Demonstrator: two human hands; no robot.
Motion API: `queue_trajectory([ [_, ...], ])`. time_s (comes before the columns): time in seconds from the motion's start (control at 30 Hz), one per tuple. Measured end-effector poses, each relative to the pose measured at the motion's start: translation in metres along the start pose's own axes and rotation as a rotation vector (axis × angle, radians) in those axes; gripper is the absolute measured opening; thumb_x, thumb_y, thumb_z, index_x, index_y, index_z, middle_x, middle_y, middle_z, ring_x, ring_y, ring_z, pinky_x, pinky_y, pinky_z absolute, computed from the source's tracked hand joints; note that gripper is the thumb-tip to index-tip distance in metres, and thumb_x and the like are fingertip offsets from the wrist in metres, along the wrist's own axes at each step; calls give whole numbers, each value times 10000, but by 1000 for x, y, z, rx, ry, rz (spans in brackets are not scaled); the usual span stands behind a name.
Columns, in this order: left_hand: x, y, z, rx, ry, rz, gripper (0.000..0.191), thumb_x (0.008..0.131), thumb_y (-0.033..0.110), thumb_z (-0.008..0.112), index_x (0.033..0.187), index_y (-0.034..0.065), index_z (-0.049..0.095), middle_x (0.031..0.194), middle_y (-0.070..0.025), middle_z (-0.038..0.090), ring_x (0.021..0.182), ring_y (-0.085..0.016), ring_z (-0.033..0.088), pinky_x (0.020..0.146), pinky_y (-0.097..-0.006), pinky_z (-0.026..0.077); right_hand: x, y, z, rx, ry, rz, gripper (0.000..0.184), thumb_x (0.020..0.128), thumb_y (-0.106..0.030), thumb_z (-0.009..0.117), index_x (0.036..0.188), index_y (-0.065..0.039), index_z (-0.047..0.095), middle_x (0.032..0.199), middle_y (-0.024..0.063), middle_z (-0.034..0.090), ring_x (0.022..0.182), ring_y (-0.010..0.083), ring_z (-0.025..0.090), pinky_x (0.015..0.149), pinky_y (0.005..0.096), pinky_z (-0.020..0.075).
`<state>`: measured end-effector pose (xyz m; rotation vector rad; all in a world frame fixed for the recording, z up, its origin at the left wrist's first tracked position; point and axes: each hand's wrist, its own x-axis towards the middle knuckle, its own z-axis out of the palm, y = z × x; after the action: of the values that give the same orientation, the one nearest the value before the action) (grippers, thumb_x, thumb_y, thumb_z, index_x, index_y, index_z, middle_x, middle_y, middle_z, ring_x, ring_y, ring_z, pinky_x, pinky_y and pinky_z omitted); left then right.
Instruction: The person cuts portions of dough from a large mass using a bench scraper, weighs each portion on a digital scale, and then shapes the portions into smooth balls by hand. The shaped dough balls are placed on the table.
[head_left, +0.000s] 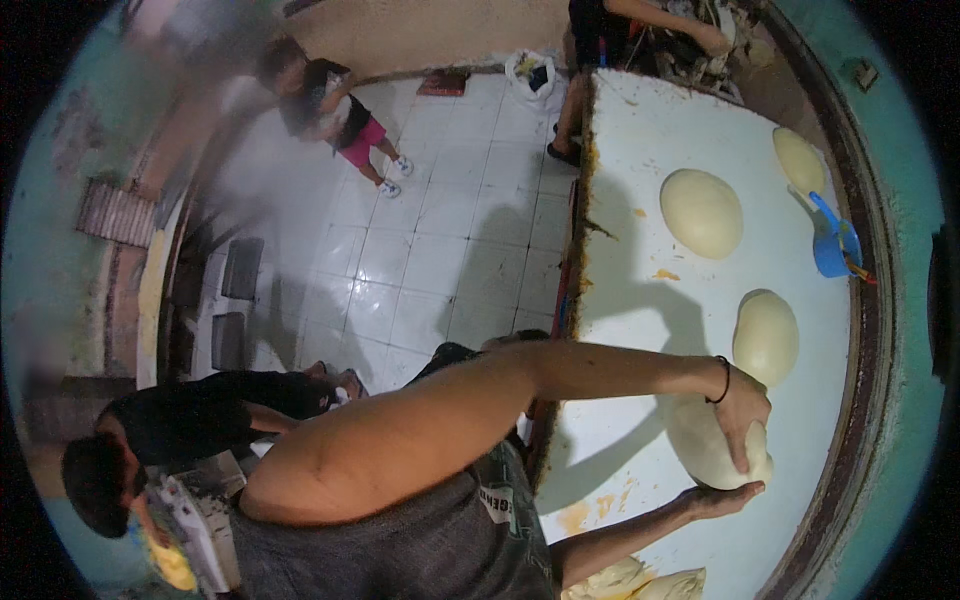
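My left hand (744, 412), with a dark band at the wrist, presses its fingers and thumb into the top of a pale dough ball (694, 442). Cupped against the near lower side of the same dough is my right hand (724, 501). The dough rests on a white worktable (637, 300), partly hidden by my left hand. Just beyond the left hand sits a smooth dough ball (766, 337). Farther up the table are a larger dough ball (701, 214) and another dough ball (798, 160) by the wall-side edge.
A blue plastic dipper (836, 251) stands at the wall-side edge. Rough dough pieces (622, 579) lie beside my right forearm. Yellowish scraps (600, 506) stick to the tabletop. One person (202, 412) bends behind me, a second (337, 109) stands on the tiled floor, a third (577, 105) is past the table's end.
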<state>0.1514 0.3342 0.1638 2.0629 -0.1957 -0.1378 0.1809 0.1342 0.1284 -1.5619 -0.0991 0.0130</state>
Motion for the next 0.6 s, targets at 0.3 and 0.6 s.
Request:
queue_trajectory([
  [0.3, -114, -90, 121, -28, 145, -174, 632, 689, 595, 793, 1095, 113, 741, 951, -153, 745, 888, -351, 710, 838, -448, 558, -155, 109, -35, -86, -196, 625, 778, 1028, -574, 427, 1490, 50, 382, 1460, 251, 484, 1300, 320, 535, 1090, 518, 450],
  [0.6, -36, -19, 140, 417, 472, 611, 920, 695, 410, 823, 1496, 207, 419, 1565, -239, 354, 1368, -458, 437, 1113, -744, 271, -74, 144, -103, -55, -184, 744, 791, 979, -654, 434, 1545, -104, 390, 1492, 151, 503, 1313, 345, 533, 1122, 516, 413],
])
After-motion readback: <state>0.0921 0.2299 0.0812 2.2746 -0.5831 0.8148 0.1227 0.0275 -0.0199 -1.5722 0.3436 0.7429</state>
